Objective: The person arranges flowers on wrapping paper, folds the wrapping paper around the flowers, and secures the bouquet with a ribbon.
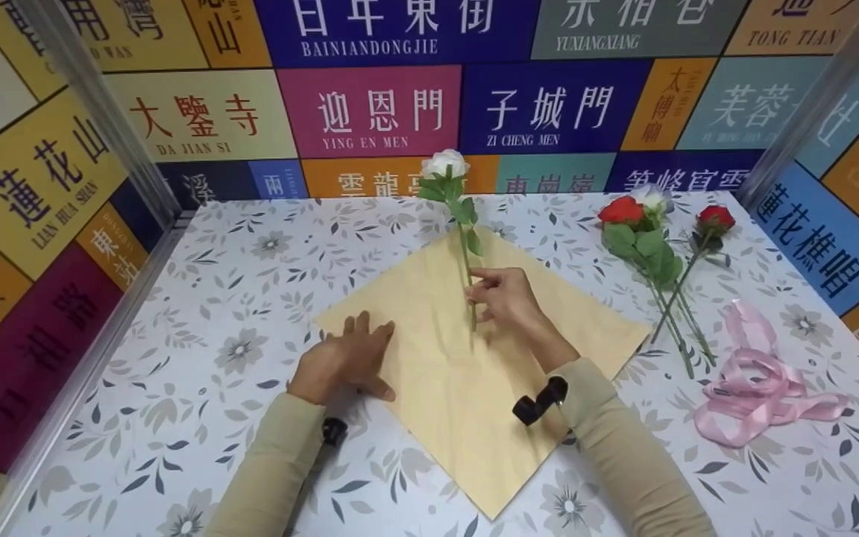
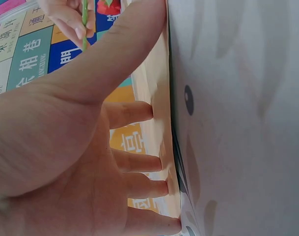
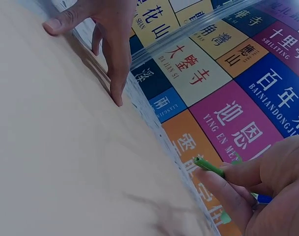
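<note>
A white rose (image 1: 445, 163) with a green stem and leaves is pinched by its stem between the fingers of my right hand (image 1: 505, 297). It stands over a square sheet of tan wrapping paper (image 1: 474, 418), which lies with one corner toward me. In the right wrist view the cut end of the stem (image 3: 208, 166) pokes out past the fingertips, above the sheet. My left hand (image 1: 344, 358) rests with spread fingers on the left edge of the paper. The left wrist view shows those fingertips (image 2: 159, 162) pressing along that edge.
At right on the floral-patterned table (image 1: 243, 440) lie a red rose (image 1: 621, 212), a pale rose (image 1: 653, 201) and a darker red rose (image 1: 716, 218), stems crossing. A loose pink ribbon (image 1: 761, 388) lies nearer. Panels of coloured signs (image 1: 370, 112) wall the back and sides.
</note>
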The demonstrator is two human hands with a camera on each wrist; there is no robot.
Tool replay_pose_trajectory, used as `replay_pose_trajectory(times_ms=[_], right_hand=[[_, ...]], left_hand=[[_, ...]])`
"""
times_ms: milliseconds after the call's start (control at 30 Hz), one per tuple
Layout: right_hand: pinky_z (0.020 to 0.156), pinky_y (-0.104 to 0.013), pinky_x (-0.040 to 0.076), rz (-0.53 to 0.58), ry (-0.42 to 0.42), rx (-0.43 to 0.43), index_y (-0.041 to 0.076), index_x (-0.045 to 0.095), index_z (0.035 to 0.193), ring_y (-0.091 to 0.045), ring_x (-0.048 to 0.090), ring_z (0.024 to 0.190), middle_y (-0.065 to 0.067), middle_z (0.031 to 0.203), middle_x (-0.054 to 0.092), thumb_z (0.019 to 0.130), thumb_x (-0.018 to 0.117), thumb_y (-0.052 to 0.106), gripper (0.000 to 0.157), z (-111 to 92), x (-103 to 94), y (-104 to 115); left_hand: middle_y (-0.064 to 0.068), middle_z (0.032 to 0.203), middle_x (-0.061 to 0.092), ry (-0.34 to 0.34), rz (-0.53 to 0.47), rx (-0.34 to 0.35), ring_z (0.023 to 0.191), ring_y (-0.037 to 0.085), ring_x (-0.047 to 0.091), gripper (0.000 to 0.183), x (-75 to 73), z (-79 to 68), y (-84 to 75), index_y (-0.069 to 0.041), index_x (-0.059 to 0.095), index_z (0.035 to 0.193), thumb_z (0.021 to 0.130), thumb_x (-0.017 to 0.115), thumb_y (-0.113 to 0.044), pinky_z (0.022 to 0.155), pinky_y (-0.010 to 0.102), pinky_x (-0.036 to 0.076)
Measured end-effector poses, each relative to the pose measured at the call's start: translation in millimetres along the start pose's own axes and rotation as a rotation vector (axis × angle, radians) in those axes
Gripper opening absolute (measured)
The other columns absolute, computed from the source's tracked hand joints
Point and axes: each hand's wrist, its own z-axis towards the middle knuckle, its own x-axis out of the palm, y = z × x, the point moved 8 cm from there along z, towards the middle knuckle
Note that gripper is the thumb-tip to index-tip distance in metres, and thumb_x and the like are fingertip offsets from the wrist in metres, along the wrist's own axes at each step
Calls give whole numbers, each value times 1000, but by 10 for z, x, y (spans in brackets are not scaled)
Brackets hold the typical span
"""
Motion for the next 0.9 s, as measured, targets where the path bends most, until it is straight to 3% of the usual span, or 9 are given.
replay_pose_trajectory(times_ms=[267, 500, 900], right_hand=[[52, -26, 58, -54, 18, 3, 4, 60, 137, -9, 62, 52, -6, 86, 67, 94, 65, 2, 44, 13, 183, -53], [53, -26, 58, -75, 27, 21, 4, 61, 136, -12, 66, 63, -11, 94, 70, 94, 66, 2, 43, 26, 327, -128], [57, -28, 59, -138, -25, 52, 2, 68, 127, -15, 70, 75, -16, 102, 72, 90, 70, 1, 37, 33, 408, -157]], left_hand=[[35, 163, 7, -6, 1, 6, 151, 53, 11, 115, -12, -7, -9, -8, 17, 161, 77, 82, -51, 113, 74, 25], [33, 164, 1, 10, -45, -20, 152, 51, 6, 114, -1, -14, 8, -11, 15, 161, 77, 82, -49, 118, 71, 18], [34, 163, 5, -3, 4, -12, 152, 52, 11, 115, -9, -2, 3, -10, 17, 161, 76, 82, -52, 115, 73, 23]])
